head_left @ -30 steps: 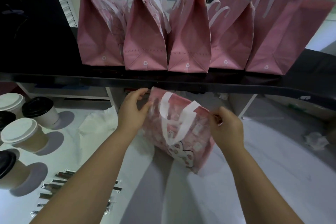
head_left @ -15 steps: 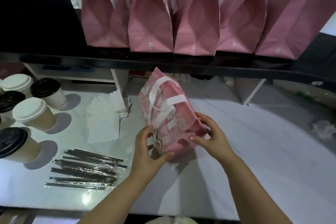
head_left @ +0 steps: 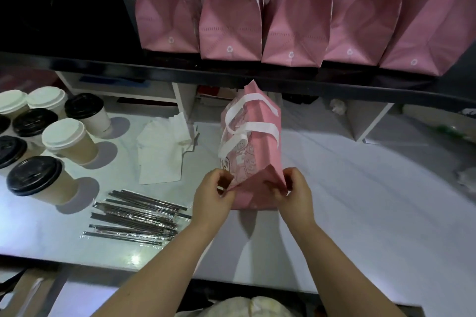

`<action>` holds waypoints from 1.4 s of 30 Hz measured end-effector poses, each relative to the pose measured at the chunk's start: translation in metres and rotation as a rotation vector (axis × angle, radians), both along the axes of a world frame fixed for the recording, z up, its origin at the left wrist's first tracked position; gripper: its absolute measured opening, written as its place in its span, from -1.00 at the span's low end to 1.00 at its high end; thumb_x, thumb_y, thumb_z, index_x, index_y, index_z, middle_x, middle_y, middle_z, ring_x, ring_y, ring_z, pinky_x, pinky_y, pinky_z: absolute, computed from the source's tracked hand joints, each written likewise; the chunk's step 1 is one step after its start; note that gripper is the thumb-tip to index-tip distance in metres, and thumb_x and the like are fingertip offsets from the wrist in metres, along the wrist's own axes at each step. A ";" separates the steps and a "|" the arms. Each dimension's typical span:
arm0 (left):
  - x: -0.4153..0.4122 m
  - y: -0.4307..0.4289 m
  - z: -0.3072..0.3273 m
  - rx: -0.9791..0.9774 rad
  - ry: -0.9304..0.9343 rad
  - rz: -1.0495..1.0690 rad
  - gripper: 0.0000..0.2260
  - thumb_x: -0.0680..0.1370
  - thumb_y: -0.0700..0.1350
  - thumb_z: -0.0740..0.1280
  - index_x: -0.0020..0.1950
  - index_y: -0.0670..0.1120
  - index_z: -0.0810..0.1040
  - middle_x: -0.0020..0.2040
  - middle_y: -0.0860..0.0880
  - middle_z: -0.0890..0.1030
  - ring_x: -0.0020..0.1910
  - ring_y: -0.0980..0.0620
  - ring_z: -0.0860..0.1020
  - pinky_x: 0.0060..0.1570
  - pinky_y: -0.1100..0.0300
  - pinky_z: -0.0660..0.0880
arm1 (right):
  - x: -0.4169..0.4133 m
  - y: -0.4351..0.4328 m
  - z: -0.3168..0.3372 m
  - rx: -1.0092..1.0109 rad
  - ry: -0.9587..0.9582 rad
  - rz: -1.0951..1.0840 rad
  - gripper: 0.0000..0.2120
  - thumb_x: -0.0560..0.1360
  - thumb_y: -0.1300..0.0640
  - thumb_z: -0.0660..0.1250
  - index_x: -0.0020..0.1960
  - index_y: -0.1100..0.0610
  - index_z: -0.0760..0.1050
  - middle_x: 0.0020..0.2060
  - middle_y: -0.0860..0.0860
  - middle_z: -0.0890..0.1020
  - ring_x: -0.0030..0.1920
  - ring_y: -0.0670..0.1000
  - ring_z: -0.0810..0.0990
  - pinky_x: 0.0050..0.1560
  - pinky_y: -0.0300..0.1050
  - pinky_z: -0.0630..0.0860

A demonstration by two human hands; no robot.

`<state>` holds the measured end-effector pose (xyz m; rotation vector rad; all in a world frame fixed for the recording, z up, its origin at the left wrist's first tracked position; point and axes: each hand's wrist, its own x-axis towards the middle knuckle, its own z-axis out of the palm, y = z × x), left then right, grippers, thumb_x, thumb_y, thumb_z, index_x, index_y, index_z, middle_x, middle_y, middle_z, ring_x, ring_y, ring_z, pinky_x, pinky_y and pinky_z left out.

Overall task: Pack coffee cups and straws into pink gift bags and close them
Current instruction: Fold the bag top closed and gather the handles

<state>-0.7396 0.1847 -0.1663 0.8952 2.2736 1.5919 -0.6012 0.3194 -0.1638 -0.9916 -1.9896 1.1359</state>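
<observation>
**White table, black shelf, both loaded**

On the white table [head_left: 360,201]: lidded coffee cups [head_left: 69,141] clustered far left, wrapped straws [head_left: 139,216] near the front edge, white napkins [head_left: 164,147] behind them, one pink gift bag [head_left: 255,141] mid-table. Up on the black shelf [head_left: 154,67], five pink bags [head_left: 231,20] side by side.

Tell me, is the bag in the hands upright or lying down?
Lying down: the bag stretches along the table, handles at its far end; the left hand and right hand pinch its near corners.

Edges are cropping your view
Shelf bags [head_left: 230,20] are losing their tops; leftmost cups [head_left: 11,104] are running off-frame.
</observation>
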 end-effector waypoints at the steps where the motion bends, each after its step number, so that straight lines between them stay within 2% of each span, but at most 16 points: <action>1: 0.000 0.000 -0.001 0.001 0.005 -0.001 -0.75 0.35 -0.18 0.48 -0.11 0.11 0.51 -0.15 0.15 0.59 -0.18 0.20 0.56 -0.20 0.30 0.49 | 0.002 0.000 -0.002 -0.016 0.021 0.010 -0.72 0.39 0.19 0.47 -0.13 -0.05 0.39 -0.21 -0.07 0.54 -0.21 -0.10 0.49 -0.25 -0.35 0.40; 4: 0.003 -0.008 -0.008 -0.008 -0.013 0.000 -0.72 0.36 -0.17 0.51 -0.14 0.15 0.49 -0.16 0.18 0.58 -0.18 0.21 0.56 -0.24 0.42 0.44 | 0.015 -0.001 -0.011 -0.063 0.041 0.010 -0.67 0.37 0.23 0.50 -0.14 -0.07 0.40 -0.22 -0.14 0.55 -0.21 -0.10 0.52 -0.22 -0.33 0.44; 9: 0.002 -0.009 -0.014 -0.067 -0.044 0.030 -0.76 0.40 -0.15 0.50 -0.25 0.10 0.47 -0.26 0.15 0.59 -0.26 0.21 0.56 -0.29 0.35 0.45 | 0.019 0.001 -0.019 -0.079 0.003 -0.054 -0.65 0.37 0.29 0.46 -0.30 -0.06 0.36 -0.37 -0.13 0.51 -0.35 -0.15 0.43 -0.32 -0.37 0.36; 13: 0.000 -0.007 -0.017 -0.111 -0.040 0.015 -0.75 0.38 -0.17 0.51 -0.24 0.10 0.48 -0.28 0.14 0.59 -0.26 0.21 0.56 -0.30 0.40 0.43 | 0.019 0.003 -0.019 -0.086 -0.049 -0.029 -0.72 0.39 0.28 0.45 -0.28 0.02 0.40 -0.38 -0.10 0.50 -0.37 -0.15 0.41 -0.34 -0.36 0.34; 17: 0.008 -0.007 -0.017 -0.139 -0.050 -0.002 -0.75 0.35 -0.14 0.53 -0.31 0.14 0.50 -0.30 0.23 0.60 -0.31 0.22 0.56 -0.31 0.38 0.45 | 0.025 0.010 -0.020 -0.075 -0.086 -0.099 -0.72 0.40 0.29 0.42 -0.27 -0.05 0.44 -0.34 -0.10 0.54 -0.35 -0.18 0.46 -0.35 -0.39 0.35; 19: 0.023 0.003 -0.015 -0.130 -0.103 -0.177 -0.71 0.37 -0.21 0.52 -0.25 0.21 0.57 -0.25 0.25 0.64 -0.26 0.24 0.60 -0.20 0.39 0.50 | 0.034 0.020 -0.017 -0.126 -0.038 -0.230 -0.72 0.45 0.29 0.37 -0.16 -0.11 0.48 -0.21 -0.14 0.61 -0.29 -0.23 0.52 -0.29 -0.43 0.38; 20: 0.032 0.008 -0.014 -0.129 -0.154 -0.296 -0.67 0.39 -0.24 0.50 -0.15 0.23 0.61 -0.16 0.24 0.66 -0.15 0.24 0.62 -0.11 0.34 0.54 | 0.038 0.024 -0.015 -0.180 0.005 -0.283 -0.72 0.48 0.26 0.35 -0.01 -0.13 0.51 -0.06 -0.16 0.63 -0.23 -0.26 0.55 -0.18 -0.40 0.44; 22: 0.044 0.015 -0.018 -0.145 -0.191 -0.461 -0.56 0.45 -0.28 0.44 0.10 0.25 0.59 0.08 0.20 0.64 0.08 0.25 0.58 0.04 0.28 0.55 | 0.046 0.031 -0.013 -0.335 0.115 -0.316 -0.61 0.55 0.18 0.32 0.34 -0.07 0.42 0.22 -0.17 0.51 -0.03 -0.25 0.57 0.09 -0.17 0.51; 24: 0.039 0.017 -0.020 -0.108 -0.187 -0.417 -0.51 0.48 -0.30 0.41 0.15 0.30 0.51 0.14 0.16 0.62 0.13 0.23 0.56 0.04 0.34 0.53 | 0.052 0.029 -0.012 -0.472 0.266 -0.321 -0.57 0.60 0.12 0.26 0.45 -0.01 0.33 0.31 -0.10 0.45 0.14 -0.09 0.57 0.22 -0.04 0.49; 26: 0.018 0.016 -0.017 -0.028 -0.190 -0.242 -0.53 0.49 -0.31 0.41 0.09 0.29 0.48 0.06 0.18 0.62 0.04 0.22 0.58 0.00 0.38 0.52 | 0.054 0.022 -0.011 -0.512 0.368 -0.296 -0.69 0.61 0.04 0.23 0.34 0.02 0.45 0.25 -0.04 0.56 0.16 0.00 0.60 0.16 -0.05 0.54; 28: -0.013 0.018 -0.009 0.048 -0.203 -0.060 -0.59 0.48 -0.29 0.44 0.10 0.21 0.49 0.03 0.16 0.61 0.00 0.20 0.58 -0.04 0.35 0.53 | 0.053 0.013 -0.010 -0.484 0.374 -0.251 -0.67 0.54 -0.07 0.28 0.23 0.05 0.54 0.14 -0.02 0.64 0.14 0.01 0.62 0.10 -0.05 0.55; 31: -0.064 0.027 0.005 0.074 -0.294 0.077 -0.51 0.50 -0.21 0.44 0.36 0.06 0.40 0.22 0.06 0.51 0.15 0.09 0.51 0.04 0.30 0.47 | 0.040 0.000 -0.009 -0.468 0.354 -0.236 -0.67 0.48 0.03 0.40 0.22 0.07 0.56 0.10 -0.02 0.67 0.14 -0.01 0.62 0.13 -0.03 0.56; 33: -0.087 0.037 0.014 -0.011 -0.283 -0.020 -0.46 0.52 -0.21 0.40 0.45 0.07 0.33 0.30 0.10 0.45 0.25 0.11 0.43 0.20 0.20 0.41 | 0.030 -0.011 -0.010 -0.464 0.346 -0.244 -0.66 0.49 0.11 0.43 0.26 0.07 0.54 0.12 -0.03 0.67 0.15 -0.04 0.61 0.14 -0.05 0.55; 37: -0.104 0.043 0.022 -0.050 -0.275 -0.181 -0.60 0.52 -0.32 0.34 0.29 0.02 0.48 0.21 0.09 0.55 0.22 0.10 0.49 0.29 0.10 0.42 | 0.021 -0.028 -0.011 -0.476 0.348 -0.233 -0.59 0.43 0.09 0.47 0.26 0.04 0.55 0.11 -0.06 0.67 0.14 -0.06 0.63 0.05 -0.09 0.59; 39: -0.106 0.037 0.018 -0.066 -0.273 -0.214 -0.69 0.51 -0.32 0.36 0.19 -0.04 0.54 0.13 0.05 0.61 0.16 0.07 0.55 0.27 0.06 0.46 | 0.024 -0.027 -0.008 -0.477 0.349 -0.268 -0.67 0.45 0.20 0.47 0.19 0.01 0.59 0.07 -0.06 0.69 0.08 -0.08 0.65 -0.07 -0.21 0.60; 42: -0.100 0.028 0.009 -0.041 -0.362 -0.350 -0.74 0.47 -0.37 0.41 0.10 -0.12 0.59 0.02 0.00 0.67 0.04 0.00 0.62 0.08 0.21 0.56 | 0.036 -0.022 -0.004 -0.446 0.330 -0.466 -0.83 0.47 0.13 0.46 0.05 -0.03 0.63 -0.05 -0.09 0.72 -0.01 -0.09 0.68 -0.09 -0.24 0.59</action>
